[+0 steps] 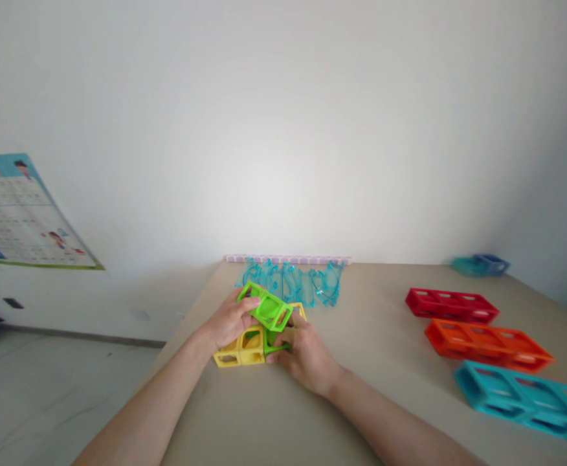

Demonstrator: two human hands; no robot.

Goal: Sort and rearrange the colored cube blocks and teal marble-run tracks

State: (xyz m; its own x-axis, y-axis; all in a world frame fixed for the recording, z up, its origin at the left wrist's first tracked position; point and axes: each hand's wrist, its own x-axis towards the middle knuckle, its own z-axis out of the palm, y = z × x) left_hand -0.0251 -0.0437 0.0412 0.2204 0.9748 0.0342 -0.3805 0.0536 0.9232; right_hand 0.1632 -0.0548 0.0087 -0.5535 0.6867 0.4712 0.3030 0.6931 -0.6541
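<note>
Over a row of yellow open-frame plastic blocks (253,357) on the beige tabletop (361,336), the left hand (229,320) is clamped on the upper-left end of a bright green open-frame plastic block (265,309). That block's long axis slopes down rightward, its lower end just beside the right hand (307,353), whose fingers close on a lower green plastic frame piece (269,340) at the yellow row's right end.

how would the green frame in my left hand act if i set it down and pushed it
The green frame is probably light for its size, given its open sides. Its squared edges suggest it would likely slide rather than roll.
</note>
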